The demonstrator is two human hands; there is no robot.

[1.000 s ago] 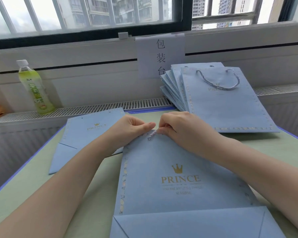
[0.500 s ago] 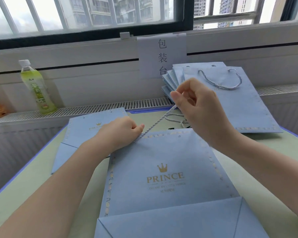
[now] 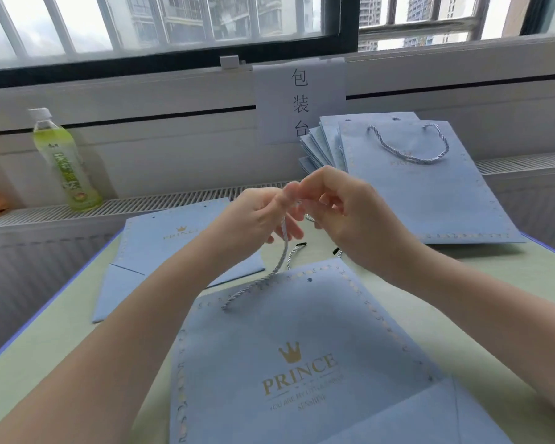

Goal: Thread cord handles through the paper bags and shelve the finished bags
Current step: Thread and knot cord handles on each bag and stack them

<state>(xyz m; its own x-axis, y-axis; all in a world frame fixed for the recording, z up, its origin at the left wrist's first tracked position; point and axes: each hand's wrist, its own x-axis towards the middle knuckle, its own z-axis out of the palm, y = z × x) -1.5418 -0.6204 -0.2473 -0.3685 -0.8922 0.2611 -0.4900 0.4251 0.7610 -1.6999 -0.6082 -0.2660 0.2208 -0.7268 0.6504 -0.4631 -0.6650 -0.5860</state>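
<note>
A flat light-blue paper bag (image 3: 302,347) printed PRINCE lies in front of me on the table. A silver-blue twisted cord (image 3: 269,277) rises from a hole near the bag's top left edge up to my hands. My left hand (image 3: 253,219) and my right hand (image 3: 350,219) are raised together above the bag's top edge, and both pinch the cord's upper part between fingertips. A second hole (image 3: 309,279) shows in the bag's top edge with nothing through it.
A fanned stack of blue bags (image 3: 430,187), the top one with a cord handle, leans at the back right. Another flat bag (image 3: 161,251) lies to the left. A green drink bottle (image 3: 63,161) stands on the radiator ledge. Loose cords (image 3: 297,251) lie behind the bag.
The cord was drawn through the hole by my right hand, which rose. My left hand has since lifted off the bag and joined the right on the cord.
</note>
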